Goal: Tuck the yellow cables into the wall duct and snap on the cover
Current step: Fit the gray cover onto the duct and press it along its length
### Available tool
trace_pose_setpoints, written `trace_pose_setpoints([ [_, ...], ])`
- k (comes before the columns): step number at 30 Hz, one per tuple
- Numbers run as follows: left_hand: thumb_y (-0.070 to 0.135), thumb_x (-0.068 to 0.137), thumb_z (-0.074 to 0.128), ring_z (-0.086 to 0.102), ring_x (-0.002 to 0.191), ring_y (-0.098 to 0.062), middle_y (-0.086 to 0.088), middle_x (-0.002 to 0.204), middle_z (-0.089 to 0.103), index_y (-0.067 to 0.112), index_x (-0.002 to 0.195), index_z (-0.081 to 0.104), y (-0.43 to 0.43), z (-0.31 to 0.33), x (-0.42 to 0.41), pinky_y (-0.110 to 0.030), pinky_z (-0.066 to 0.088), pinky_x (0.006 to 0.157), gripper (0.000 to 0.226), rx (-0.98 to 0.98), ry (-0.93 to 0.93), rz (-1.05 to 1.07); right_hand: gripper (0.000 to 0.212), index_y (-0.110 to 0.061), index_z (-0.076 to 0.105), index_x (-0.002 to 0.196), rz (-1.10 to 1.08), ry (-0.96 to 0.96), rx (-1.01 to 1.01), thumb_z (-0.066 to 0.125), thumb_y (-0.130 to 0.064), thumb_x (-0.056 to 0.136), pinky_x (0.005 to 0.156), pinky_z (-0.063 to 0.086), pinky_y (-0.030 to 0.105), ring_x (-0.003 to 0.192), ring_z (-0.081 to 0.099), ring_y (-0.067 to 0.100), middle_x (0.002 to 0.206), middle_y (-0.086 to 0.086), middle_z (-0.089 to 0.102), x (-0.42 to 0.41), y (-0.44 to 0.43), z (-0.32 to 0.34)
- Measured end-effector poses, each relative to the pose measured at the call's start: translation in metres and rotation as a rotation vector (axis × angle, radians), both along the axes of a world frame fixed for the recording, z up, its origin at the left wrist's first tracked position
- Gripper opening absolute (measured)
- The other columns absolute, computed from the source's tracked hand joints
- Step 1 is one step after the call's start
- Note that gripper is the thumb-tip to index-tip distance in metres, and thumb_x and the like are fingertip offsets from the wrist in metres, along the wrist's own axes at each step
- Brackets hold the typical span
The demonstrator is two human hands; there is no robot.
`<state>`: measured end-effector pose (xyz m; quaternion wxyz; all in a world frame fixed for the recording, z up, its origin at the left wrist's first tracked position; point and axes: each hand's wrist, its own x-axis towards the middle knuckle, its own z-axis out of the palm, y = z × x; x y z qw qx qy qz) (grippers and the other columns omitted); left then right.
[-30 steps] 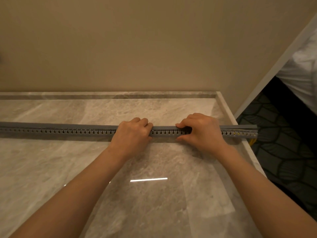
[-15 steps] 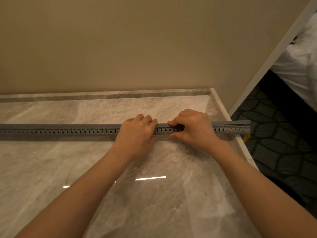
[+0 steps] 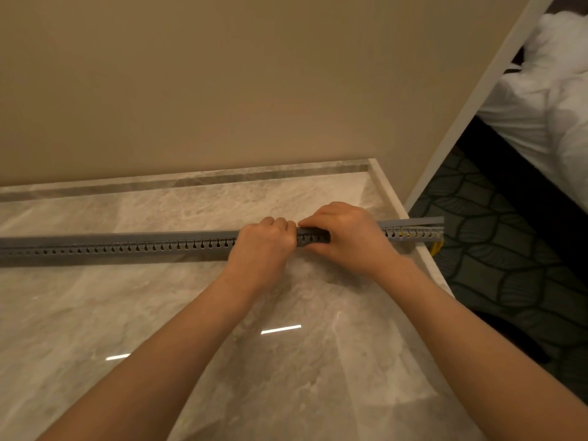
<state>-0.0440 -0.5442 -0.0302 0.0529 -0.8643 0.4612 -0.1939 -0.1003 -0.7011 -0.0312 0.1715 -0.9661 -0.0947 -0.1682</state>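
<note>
A long grey slotted cable duct [image 3: 121, 248] lies across the marble counter [image 3: 159, 313], and its right end juts past the counter's edge. A flat grey cover [image 3: 413, 222] sits along its top and lifts slightly at the right end. Yellow cables [image 3: 435, 248] show through the slots near that end and hang out below it. My left hand [image 3: 262, 248] is curled over the duct and presses on the cover. My right hand [image 3: 346, 237] grips the duct just to the right, thumb in front and fingers on top. The two hands nearly touch.
A beige wall [image 3: 222, 90] rises behind the counter. The counter's raised right edge [image 3: 394, 205] drops to a dark patterned carpet [image 3: 509, 265]. White bedding [image 3: 547, 106] lies at the upper right, past a white door frame [image 3: 471, 100].
Both hands have closed toward each other along the duct, and the gap between them has shrunk. The view has shifted to the right, so the duct's right end shows more.
</note>
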Motion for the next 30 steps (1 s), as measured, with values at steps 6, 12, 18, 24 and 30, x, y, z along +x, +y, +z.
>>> trace_pose_setpoints([
  [6, 0.021, 0.053, 0.086, 0.058, 0.049, -0.015, 0.000, 0.061, 0.062, 0.014, 0.070, 0.067, 0.000, 0.001, 0.000, -0.022, 0.026, 0.040, 0.026, 0.029, 0.006, 0.007, 0.034, -0.007, 0.068, 0.107, -0.015, -0.011, -0.057, 0.076, -0.012, 0.074, 0.069, 0.053, 0.042, 0.086, 0.062, 0.026, 0.095, 0.008, 0.071, -0.014, -0.009, -0.005],
  [12, 0.019, 0.090, 0.053, 0.059, 0.085, -0.021, -0.003, 0.099, 0.061, 0.013, 0.107, 0.056, 0.001, -0.007, 0.004, -0.029, 0.030, 0.056, 0.018, 0.057, 0.086, 0.065, 0.035, -0.005, 0.071, 0.099, -0.102, -0.120, -0.138, 0.081, -0.010, 0.066, 0.064, 0.054, 0.041, 0.080, 0.065, 0.027, 0.089, 0.009, 0.072, -0.032, -0.028, -0.005],
  [18, 0.017, 0.087, 0.058, 0.061, 0.078, -0.023, -0.005, 0.089, 0.064, 0.011, 0.098, 0.061, 0.001, 0.000, 0.002, -0.030, 0.032, 0.054, 0.013, 0.086, 0.124, 0.092, 0.031, -0.008, 0.075, 0.091, -0.106, -0.146, -0.180, 0.085, -0.011, 0.062, 0.050, 0.053, 0.034, 0.065, 0.065, 0.026, 0.074, 0.007, 0.072, -0.035, -0.035, 0.000],
  [24, 0.018, 0.084, 0.063, 0.060, 0.069, -0.027, -0.009, 0.081, 0.065, 0.005, 0.093, 0.064, 0.001, 0.003, -0.001, -0.031, 0.037, 0.050, 0.015, 0.025, 0.154, 0.070, 0.031, -0.013, 0.076, 0.087, -0.058, -0.112, -0.157, 0.087, -0.017, 0.058, 0.048, 0.050, 0.031, 0.061, 0.065, 0.026, 0.067, 0.006, 0.071, -0.027, -0.042, 0.007],
  [30, 0.029, 0.091, 0.047, 0.057, 0.087, -0.021, -0.001, 0.101, 0.061, 0.016, 0.109, 0.055, -0.006, -0.002, -0.005, -0.030, 0.036, 0.057, 0.024, -0.002, 0.119, 0.132, 0.027, -0.013, 0.076, 0.088, -0.012, -0.113, -0.129, 0.084, -0.018, 0.063, 0.050, 0.051, 0.034, 0.064, 0.065, 0.026, 0.068, 0.006, 0.071, -0.024, -0.047, 0.002],
])
